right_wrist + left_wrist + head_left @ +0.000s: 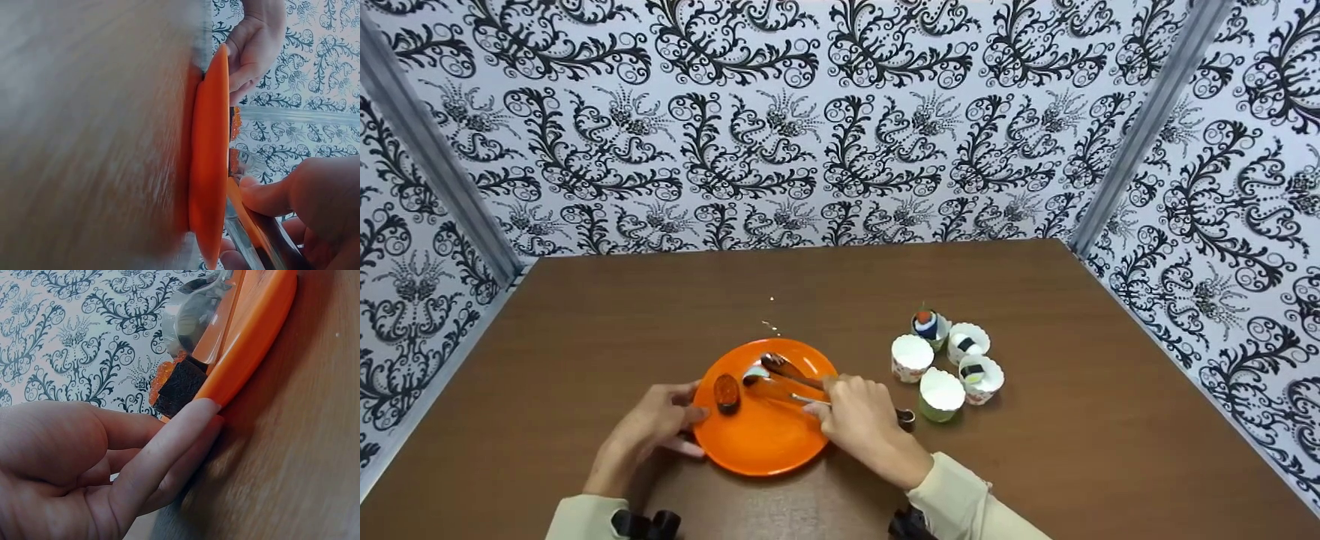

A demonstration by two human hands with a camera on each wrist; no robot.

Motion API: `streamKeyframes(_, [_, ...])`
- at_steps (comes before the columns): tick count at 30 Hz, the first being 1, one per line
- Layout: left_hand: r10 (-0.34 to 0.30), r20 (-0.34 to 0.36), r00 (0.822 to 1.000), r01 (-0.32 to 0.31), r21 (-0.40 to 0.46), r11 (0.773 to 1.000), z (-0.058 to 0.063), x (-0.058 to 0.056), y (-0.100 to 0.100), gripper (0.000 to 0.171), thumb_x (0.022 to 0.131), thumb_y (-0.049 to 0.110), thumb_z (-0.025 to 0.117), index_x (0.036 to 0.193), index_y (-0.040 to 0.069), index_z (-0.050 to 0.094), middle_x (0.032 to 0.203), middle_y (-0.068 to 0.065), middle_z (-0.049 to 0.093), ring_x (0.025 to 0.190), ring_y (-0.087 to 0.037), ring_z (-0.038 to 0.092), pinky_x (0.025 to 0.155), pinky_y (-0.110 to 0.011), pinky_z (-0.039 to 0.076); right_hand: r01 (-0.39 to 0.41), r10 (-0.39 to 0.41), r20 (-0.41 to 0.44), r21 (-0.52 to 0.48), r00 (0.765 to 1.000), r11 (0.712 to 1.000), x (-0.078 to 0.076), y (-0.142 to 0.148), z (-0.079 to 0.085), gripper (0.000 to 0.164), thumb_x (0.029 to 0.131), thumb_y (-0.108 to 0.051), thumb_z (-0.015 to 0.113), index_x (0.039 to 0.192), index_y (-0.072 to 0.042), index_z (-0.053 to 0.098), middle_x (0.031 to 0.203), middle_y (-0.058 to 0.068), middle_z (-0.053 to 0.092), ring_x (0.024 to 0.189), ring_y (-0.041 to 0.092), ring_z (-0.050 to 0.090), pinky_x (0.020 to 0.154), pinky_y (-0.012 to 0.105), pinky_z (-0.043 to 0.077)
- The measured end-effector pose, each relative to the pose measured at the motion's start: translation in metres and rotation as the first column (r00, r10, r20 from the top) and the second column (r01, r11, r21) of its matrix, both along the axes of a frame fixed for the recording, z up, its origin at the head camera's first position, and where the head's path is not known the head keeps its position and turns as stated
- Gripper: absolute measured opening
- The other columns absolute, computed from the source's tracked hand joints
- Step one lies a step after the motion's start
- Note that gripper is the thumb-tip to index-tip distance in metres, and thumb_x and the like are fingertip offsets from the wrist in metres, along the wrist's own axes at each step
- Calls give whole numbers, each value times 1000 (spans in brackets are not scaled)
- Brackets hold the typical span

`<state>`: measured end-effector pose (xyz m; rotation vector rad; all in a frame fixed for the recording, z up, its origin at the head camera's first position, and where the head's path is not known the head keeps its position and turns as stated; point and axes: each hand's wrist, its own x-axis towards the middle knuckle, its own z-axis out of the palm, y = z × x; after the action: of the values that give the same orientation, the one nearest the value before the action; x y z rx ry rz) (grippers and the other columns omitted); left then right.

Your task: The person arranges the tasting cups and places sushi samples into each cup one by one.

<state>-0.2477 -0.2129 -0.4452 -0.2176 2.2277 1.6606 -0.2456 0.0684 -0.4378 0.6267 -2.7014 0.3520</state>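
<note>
An orange plate [765,450] lies on the table. My left hand [656,420] grips its left rim, with fingertips against the edge in the left wrist view. Near that hand, a roe sushi piece [727,394], wrapped in dark seaweed with orange roe on top, sits on the plate. My right hand [859,412] holds metal tongs [799,379] over the plate's right side. The tongs' spoon-like ends are low over the plate, apart, with a small pale piece [756,371] between them; its kind is unclear. The tongs' handle end shows beyond the right hand.
Right of the plate stand several paper cups. Two white cups hold pieces with dark bands [973,373]; a back cup holds a dark blue and red item [928,324]. A white cup [912,356] and green cup [941,401] stand nearer. Patterned walls [825,150] enclose the table.
</note>
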Motion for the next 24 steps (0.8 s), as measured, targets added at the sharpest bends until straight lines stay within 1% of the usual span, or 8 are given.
streamKeyframes(8, [18,10,1000,-18,-6,1000,1,1,1,59,98,1,57,152,-4,36,148,-37,41,91,-25,71,65,-40,65,0,0,-21,23,1000,1000,3,-2,-1,31,88,-41,74,83,-10,70,63,4,60,56,25,63,45,37,51])
streamKeyframes(15, [3,4,1000,-3,-19,1000,0,0,1,59,98,3,57,152,-5,34,146,-37,43,88,-23,70,65,-39,65,9,-9,5,35,1000,999,2,-2,1,30,88,-40,74,80,-11,69,64,4,62,56,26,64,44,37,51])
streamKeyframes(17, [4,-2,1000,-4,-19,1000,1,0,1,59,98,2,58,152,-5,35,146,-37,43,87,-23,70,64,-39,65,10,-10,-3,37,1000,999,2,-1,1,30,88,-40,74,79,-12,68,64,4,62,56,27,64,44,37,51])
streamKeyframes(21, [-3,-17,1000,3,8,1000,1,1,1,61,97,-1,57,152,-6,34,144,-37,45,87,-23,71,64,-39,65,13,-12,-51,26,999,1000,2,-2,-2,31,87,-37,76,72,-13,64,63,4,63,54,26,63,43,38,50])
streamKeyframes(24, [-5,-27,1000,6,25,1000,0,2,0,62,96,-2,57,152,-7,33,141,-37,48,87,-24,71,63,-39,65,12,-11,-71,15,997,1000,3,-2,-3,32,85,-36,77,69,-13,62,61,3,62,53,25,63,41,37,49])
